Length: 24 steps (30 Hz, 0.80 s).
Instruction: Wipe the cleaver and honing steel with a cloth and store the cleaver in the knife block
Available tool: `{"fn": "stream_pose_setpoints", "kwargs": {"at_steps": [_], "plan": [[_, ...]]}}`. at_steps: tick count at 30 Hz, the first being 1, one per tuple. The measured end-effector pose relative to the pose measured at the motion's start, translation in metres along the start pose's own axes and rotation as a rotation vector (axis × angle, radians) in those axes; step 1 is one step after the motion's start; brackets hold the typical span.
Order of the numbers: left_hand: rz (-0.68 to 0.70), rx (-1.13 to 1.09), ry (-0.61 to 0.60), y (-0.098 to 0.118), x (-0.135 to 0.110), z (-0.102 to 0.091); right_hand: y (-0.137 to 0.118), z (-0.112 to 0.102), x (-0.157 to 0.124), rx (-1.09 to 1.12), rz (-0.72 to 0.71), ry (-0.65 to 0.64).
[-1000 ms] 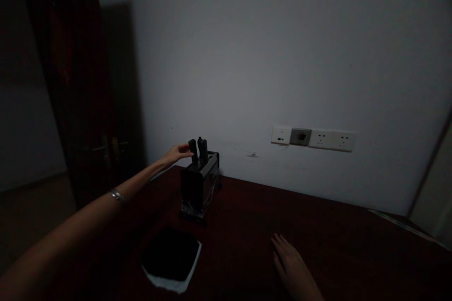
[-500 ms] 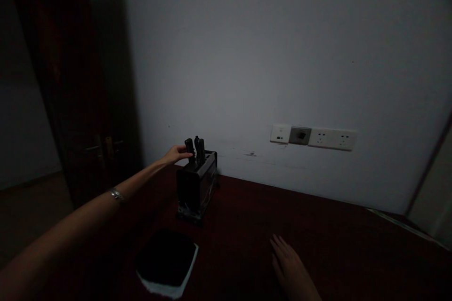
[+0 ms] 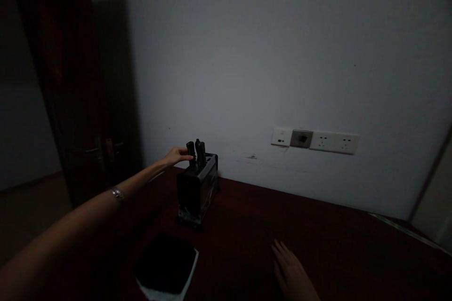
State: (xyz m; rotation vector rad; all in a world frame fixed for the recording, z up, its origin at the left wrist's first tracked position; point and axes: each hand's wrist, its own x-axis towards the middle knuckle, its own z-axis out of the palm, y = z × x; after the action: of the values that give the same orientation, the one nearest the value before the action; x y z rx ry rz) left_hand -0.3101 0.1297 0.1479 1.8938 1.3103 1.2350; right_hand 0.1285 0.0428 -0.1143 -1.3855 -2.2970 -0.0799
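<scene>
The room is dim. A dark metal knife block (image 3: 196, 190) stands on the dark red table (image 3: 318, 240) near the wall, with black knife handles (image 3: 196, 151) sticking up from its top. My left hand (image 3: 178, 155) reaches out to the nearest handle, thumb and fingers closed round it. My right hand (image 3: 290, 268) lies flat on the table close to me, fingers stretched out, holding nothing.
A black square pad with a pale edge (image 3: 165, 264) lies on the table in front of the block. A strip of white wall sockets (image 3: 314, 140) runs along the wall. A dark wooden door (image 3: 74, 94) stands at the left.
Nothing has visibly changed except a slight shift of the view; my left hand stays at the knife handle and my right hand stays flat.
</scene>
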Motion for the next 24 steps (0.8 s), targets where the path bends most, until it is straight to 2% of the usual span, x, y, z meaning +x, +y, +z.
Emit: {"fn": "stream_pose_setpoints", "kwargs": {"at_steps": [5,15,24], "plan": [[-0.011,0.002,-0.026,0.004,0.000,-0.001,0.004,0.003,-0.001,0.009,-0.035,0.049],[-0.013,-0.067,-0.028,0.008,0.012,-0.012,0.001,0.000,0.000,-0.006,-0.036,0.047],[0.007,-0.080,-0.017,0.018,0.022,-0.024,-0.005,-0.009,0.002,-0.019,-0.007,-0.015]]}}
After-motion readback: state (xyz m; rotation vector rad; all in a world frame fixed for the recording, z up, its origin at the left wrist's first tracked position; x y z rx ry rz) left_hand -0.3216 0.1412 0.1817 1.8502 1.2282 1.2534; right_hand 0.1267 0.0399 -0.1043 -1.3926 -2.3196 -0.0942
